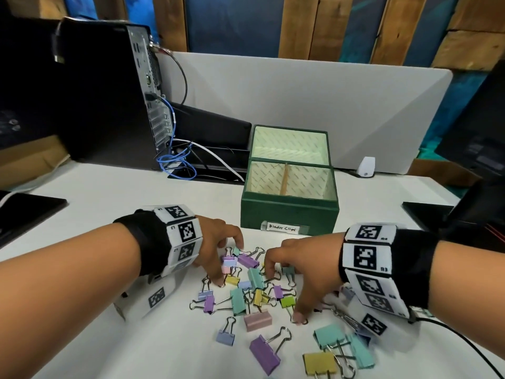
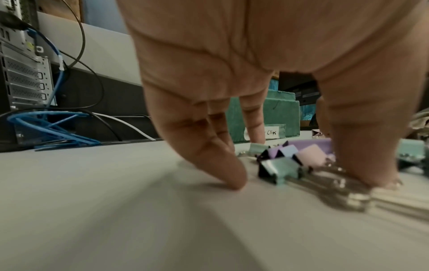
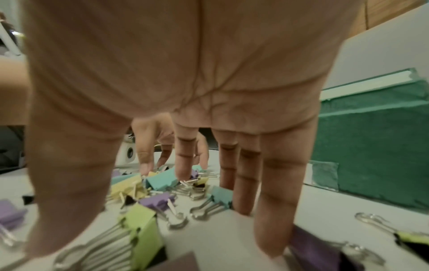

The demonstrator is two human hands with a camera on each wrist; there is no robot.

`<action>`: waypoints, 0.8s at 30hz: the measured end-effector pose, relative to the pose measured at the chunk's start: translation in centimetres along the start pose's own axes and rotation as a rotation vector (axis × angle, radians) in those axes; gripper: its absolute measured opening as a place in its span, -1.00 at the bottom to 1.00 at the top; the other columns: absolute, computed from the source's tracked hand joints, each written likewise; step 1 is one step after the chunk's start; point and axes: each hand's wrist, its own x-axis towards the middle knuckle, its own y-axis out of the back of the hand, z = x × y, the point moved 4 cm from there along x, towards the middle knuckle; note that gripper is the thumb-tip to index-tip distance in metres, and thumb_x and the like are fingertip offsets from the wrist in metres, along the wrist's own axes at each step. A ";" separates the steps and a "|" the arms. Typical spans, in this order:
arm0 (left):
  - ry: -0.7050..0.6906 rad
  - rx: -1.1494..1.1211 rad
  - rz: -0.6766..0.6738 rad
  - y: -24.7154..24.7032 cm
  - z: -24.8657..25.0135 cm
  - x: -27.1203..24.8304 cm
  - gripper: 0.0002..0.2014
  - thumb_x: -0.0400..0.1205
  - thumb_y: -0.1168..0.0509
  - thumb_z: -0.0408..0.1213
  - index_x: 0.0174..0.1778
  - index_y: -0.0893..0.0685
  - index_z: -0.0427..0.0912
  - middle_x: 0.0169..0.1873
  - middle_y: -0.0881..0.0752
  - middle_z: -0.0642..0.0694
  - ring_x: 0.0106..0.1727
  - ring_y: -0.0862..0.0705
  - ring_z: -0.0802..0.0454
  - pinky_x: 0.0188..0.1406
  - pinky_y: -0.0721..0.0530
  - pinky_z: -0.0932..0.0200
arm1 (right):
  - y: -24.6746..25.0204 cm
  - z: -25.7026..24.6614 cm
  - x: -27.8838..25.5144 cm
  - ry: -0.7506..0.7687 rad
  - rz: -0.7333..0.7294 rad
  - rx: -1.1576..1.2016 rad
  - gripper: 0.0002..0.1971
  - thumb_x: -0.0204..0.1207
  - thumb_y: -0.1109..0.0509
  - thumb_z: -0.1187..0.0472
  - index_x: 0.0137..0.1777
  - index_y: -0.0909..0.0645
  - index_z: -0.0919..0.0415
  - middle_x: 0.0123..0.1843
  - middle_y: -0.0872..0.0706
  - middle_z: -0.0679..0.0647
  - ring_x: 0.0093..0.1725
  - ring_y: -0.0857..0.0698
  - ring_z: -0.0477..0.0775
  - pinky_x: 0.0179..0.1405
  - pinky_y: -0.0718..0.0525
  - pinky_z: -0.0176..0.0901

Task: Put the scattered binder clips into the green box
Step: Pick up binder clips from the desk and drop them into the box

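The green box, labelled "Binder Clips", stands open behind the pile, and its paper-lined compartments hold no clips. Several pastel binder clips lie scattered on the white table. My left hand arches over the pile's far left, fingers pointing down. In the left wrist view the thumb presses on wire handles beside a teal clip, and the little finger touches the table. My right hand stands on straight fingertips among the clips, next to a lime clip. Neither hand holds a clip.
Larger purple, teal and yellow clips lie nearest me. A computer tower with blue cables stands back left. A white divider runs behind the box. Black flat items sit at the left and right edges.
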 end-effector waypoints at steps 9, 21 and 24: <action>0.019 -0.061 0.055 0.2 0.9 1.4 -0.37 0.39 -0.51 -0.25 0.33 -0.40 0.13 0.08 -0.52 0.00 0.13 -0.70 -0.11 0.08 -0.73 0.06 | 0.1 -0.1 1.0 -0.029 0.033 0.049 -0.29 0.31 -0.58 0.02 0.39 -0.28 -0.05 0.24 -0.53 0.01 0.00 -0.58 0.04 -0.31 -0.55 -0.24; -0.012 -0.166 0.116 0.2 1.0 1.5 -0.59 0.40 -0.51 -0.27 0.09 -0.54 0.05 0.03 -0.60 -0.09 -0.12 -0.66 -0.06 -0.41 -0.71 0.27 | -0.1 -0.4 2.1 0.008 0.056 0.014 -0.38 0.31 -0.58 -0.02 0.31 -0.37 -0.06 0.22 -0.55 0.05 0.11 -0.60 0.11 -0.20 -0.54 -0.16; -0.014 -0.136 0.154 0.2 1.1 1.7 -0.66 0.38 -0.51 -0.25 -0.14 -0.47 0.12 -0.06 -0.65 -0.07 -0.20 -0.65 -0.05 -0.49 -0.65 0.33 | -0.2 0.0 2.6 0.004 0.054 0.064 -0.51 0.32 -0.57 0.09 0.19 -0.44 -0.07 0.14 -0.61 0.06 0.07 -0.70 0.17 -0.18 -0.64 -0.12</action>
